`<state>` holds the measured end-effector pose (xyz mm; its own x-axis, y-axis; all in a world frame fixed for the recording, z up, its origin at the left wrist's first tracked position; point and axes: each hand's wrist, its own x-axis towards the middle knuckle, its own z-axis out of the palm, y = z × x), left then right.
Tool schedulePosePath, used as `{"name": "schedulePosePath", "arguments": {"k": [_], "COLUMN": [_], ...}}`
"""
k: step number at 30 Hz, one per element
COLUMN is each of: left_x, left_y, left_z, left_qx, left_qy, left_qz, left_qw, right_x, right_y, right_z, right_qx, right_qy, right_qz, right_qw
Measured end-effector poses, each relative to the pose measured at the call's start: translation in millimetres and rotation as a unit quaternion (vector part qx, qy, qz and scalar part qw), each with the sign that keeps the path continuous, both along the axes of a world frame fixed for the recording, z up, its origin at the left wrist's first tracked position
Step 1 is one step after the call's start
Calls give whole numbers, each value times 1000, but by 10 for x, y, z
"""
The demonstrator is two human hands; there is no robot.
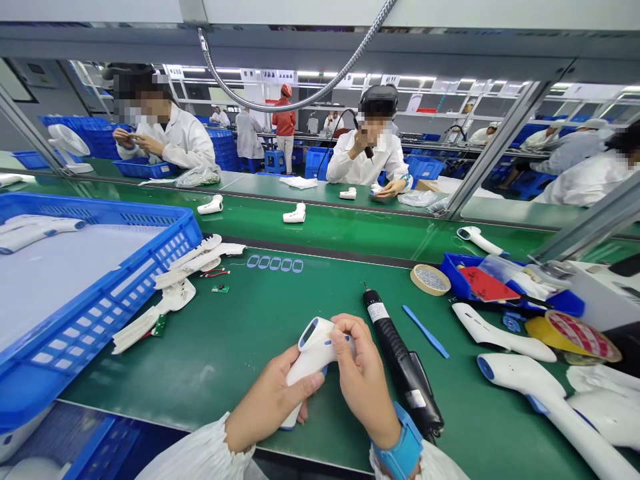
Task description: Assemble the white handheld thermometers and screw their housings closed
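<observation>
Above the front of the green bench I hold a white gun-shaped handheld thermometer (313, 347) with blue trim, its dark display window at the upper left. My left hand (273, 395) is wrapped round its handle, thumb across the front. Fingers of my right hand (364, 373) are closed on the head's right side, covering part of it. Just right of that hand lies a black electric screwdriver (397, 353), with a blue pry stick (426, 331) beyond it. Finished-looking thermometer bodies (530, 380) and a white half shell (500, 333) lie at the right.
A large blue crate (175, 233) stands left, beside white shell halves (173, 297) and a small green circuit board (220, 289). Several blue ring-shaped pieces (275, 263) lie in a row. Right are a round dish of screws (430, 280) and a blue parts bin (457, 267). Co-workers sit opposite.
</observation>
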<state>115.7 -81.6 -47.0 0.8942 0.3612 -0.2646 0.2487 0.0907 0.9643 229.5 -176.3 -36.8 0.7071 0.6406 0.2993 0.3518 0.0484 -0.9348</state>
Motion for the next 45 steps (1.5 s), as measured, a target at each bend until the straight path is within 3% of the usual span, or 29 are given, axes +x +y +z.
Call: {"name": "schedulePosePath", "arguments": {"k": [4,9,15,25,38,45], "left_x": [7,1,-20,-39,-52,-41], "left_y": [-5,-14,-11,25,37,10], "left_z": [31,60,69,71,81,88], "left_qx": [-5,-13,-31,-78,-110,-84], "left_qy": [3,15,16,10,8,19], "left_qz": [4,8,13,3,4,14], "left_qw": [1000,1000,999,997,994,996], "right_x": [18,40,25,31,34,9], "right_y": [7,-5,-12,-64,-67,-61], "right_z": [17,92,137,224,203,130], "right_qx": [2,15,76,120,115,25], "right_qy": [28,156,262,335,362,210], "right_qz": [4,37,19,11,10,15], "right_qw": [1000,987,962,934,925,977]}}
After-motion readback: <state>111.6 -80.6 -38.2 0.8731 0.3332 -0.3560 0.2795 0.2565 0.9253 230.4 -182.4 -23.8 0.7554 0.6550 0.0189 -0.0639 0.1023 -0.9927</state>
